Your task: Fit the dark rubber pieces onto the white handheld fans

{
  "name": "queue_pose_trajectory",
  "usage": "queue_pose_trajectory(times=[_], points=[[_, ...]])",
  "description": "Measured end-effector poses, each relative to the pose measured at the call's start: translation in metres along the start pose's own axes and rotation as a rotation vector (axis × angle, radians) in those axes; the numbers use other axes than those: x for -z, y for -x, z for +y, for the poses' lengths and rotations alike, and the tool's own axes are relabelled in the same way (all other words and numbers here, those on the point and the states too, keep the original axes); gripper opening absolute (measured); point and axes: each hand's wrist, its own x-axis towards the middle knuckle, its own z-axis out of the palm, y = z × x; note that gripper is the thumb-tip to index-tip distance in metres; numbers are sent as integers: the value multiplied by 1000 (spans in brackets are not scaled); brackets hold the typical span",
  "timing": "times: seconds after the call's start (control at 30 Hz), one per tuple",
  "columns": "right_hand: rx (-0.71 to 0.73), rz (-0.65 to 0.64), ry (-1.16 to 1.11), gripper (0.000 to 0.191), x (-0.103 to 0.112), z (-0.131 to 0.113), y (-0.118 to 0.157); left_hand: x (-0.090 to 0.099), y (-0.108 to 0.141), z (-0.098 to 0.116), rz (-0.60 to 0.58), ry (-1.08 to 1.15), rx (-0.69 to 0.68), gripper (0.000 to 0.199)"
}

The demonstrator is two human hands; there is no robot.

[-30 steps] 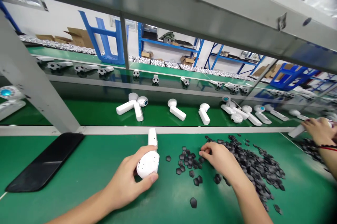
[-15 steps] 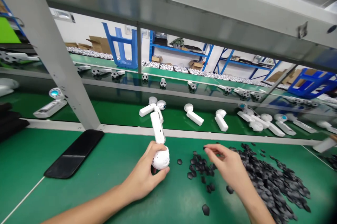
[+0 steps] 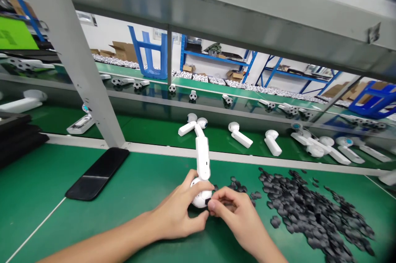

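Note:
My left hand is wrapped round the ball-shaped head of a white device, whose long rectangular handle points away from me. Thumb and index finger of my right hand pinch a small black pentagon piece against the right side of the ball. Fingers partly cover both the ball and the piece. Just behind my right hand lie a few loose black pieces, and to the right of it spreads a large heap of black pentagon pieces.
A phone-like black slab lies at the left, near a grey metal post. Beyond the metal edge, several white devices rest on a green belt. Farther back are black-and-white football-like devices. Stacked dark items stand far left.
My right hand has moved left from the loose pieces to the ball, bringing a black pentagon piece against it. My left hand still grips the ball; the view has shifted slightly.

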Motion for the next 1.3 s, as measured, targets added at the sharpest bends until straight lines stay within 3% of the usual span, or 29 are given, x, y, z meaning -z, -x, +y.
queue_pose_trajectory(times=[0.2,0.47,0.73,0.87,0.93,1.03,1.1,1.2,1.3], points=[[28,109,101,19,-14,3,-2,-2,1,-5,-23,20,68,65],[71,178,189,36,-15,9,-3,-4,1,-1,0,-7,81,38],[86,111,112,26,-17,8,-6,-9,4,-2,42,28,40,32],[166,-81,243,12,19,-8,-5,-3,-2,-1,12,139,121,25],[162,-167,411,24,51,-14,-2,2,-4,-3,22,218,224,28],[1,19,695,28,99,-10,5,8,-6,-7,22,365,338,33],[-128,46,806,25,120,-1,7,11,-6,-8,4,438,346,36],[-208,10,879,18,133,13,7,11,-6,-7,-17,437,351,40],[-223,-4,903,14,133,22,4,8,-3,-4,7,364,354,51]])
